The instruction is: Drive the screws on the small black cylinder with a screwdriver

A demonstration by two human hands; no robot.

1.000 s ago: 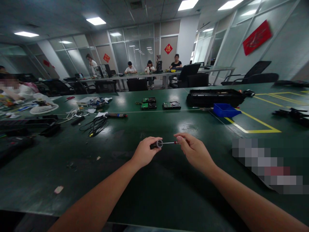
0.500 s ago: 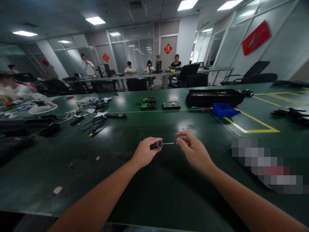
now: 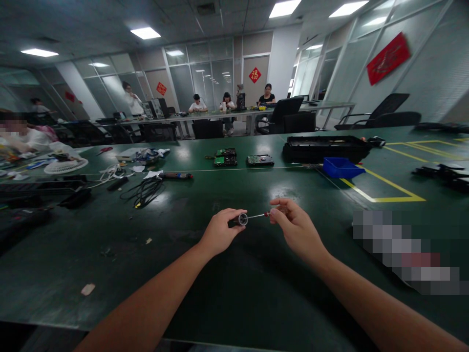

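Over the dark green table, my left hand is closed around a small black part with a silver round end. A thin metal screwdriver shaft runs from that round end to my right hand. The right hand's fingers pinch the screwdriver's red handle, most of it hidden in the fingers. Both hands hover just above the table, close together.
Green circuit boards and a hard drive lie farther back. A blue bin and a black case sit at right by yellow tape lines. Black cables lie at left. Several people sit at far tables.
My right hand has tilted slightly, lifting the screwdriver's handle end a little. The left hand has stayed in place. A person in the background has walked left.
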